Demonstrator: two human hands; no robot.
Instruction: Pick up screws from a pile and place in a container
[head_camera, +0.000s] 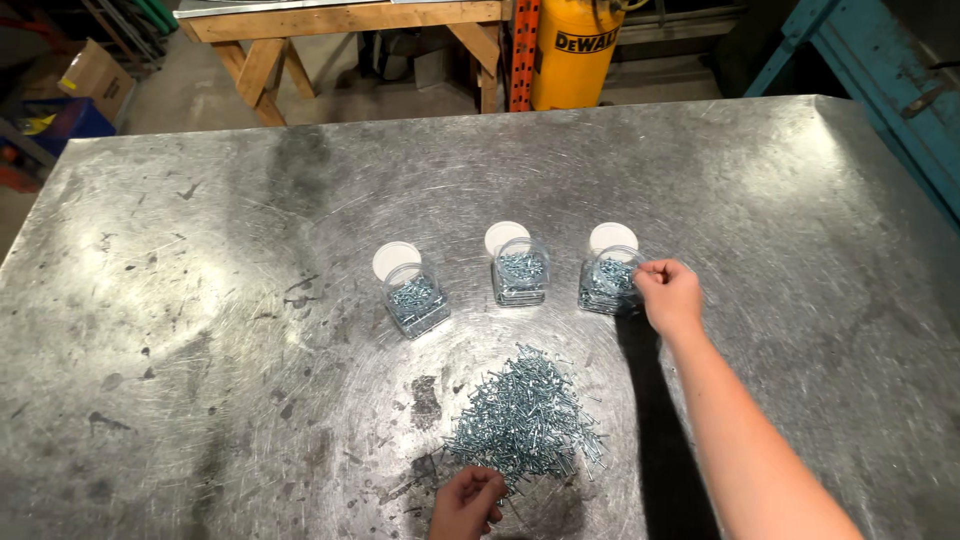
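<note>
- Right hand is out over the middle of the tabletop, fingers curled and pinched together at the rim of the right-hand jar; something tiny may be nipped between the fingertips, but it is too small to tell.
- That jar is clear plastic, squat and square-shouldered, part full of pale silvery screws, mouth open.
- Its round white lid lies flat just behind it, toward the far edge.
- Middle jar, same clear plastic, same bright zinc-coloured screws inside, with its own white lid touching its back.
- Left jar sits a little nearer than the other two, turned at an angle, also holding screws; its white lid rests against its back-left side.
- The three jars make a loose row across the centre of the tabletop, each well apart from its neighbour.
- Nearer the near edge, a spiky loose heap of screws spreads over the metal, thin shafts pointing every way, a few strays at the fringe.
- Left hand is low at the near edge, fingers bent inward into a loose fist at the heap's near-left fringe, touching screws there; whether it grips any I cannot tell.
- The tabletop itself is dull galvanised sheet metal, swirled with circular scuffs, dark blotches and glare patches.
- Beyond the far edge stand a wooden sawhorse and a yellow cylindrical tank.
</note>
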